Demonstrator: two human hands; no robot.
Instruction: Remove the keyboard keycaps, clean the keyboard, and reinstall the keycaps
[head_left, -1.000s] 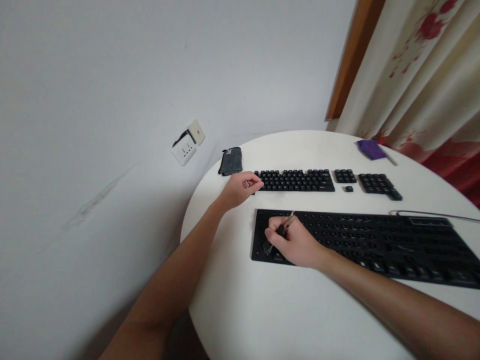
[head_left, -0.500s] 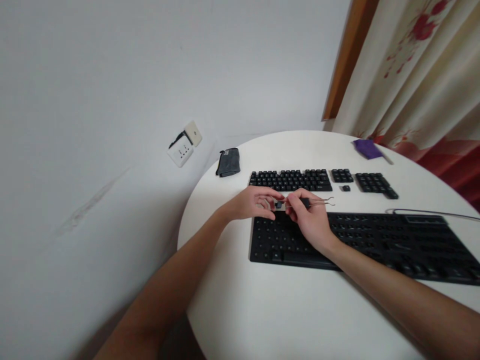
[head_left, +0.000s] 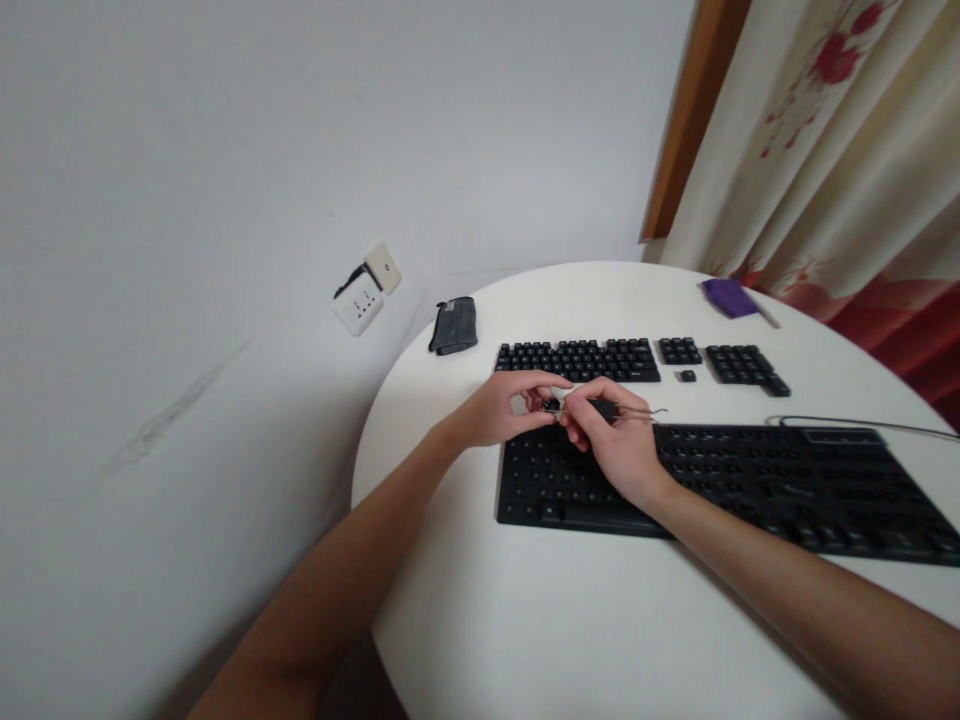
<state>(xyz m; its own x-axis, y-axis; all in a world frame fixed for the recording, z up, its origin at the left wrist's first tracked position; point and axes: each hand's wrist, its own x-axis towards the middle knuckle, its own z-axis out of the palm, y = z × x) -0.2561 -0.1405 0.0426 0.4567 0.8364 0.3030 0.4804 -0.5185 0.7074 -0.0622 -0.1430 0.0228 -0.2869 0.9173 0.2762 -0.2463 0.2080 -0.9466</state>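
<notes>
R hand [head_left: 621, 440] grips wire tool [head_left: 603, 409]; L hand [head_left: 499, 408] curled round keycap [head_left: 551, 407], grip unclear; kbd [head_left: 735, 465] lettering illegible.

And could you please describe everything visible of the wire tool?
The wire tool has a dark grip and thin, metallic-looking wires at both ends, bent at the right tip. The right hand holds it crosswise above the far edge of the black keyboard; its left end reaches a small black keycap by the left hand.

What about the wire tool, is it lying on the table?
No, the right hand is holding the wire tool.
</notes>
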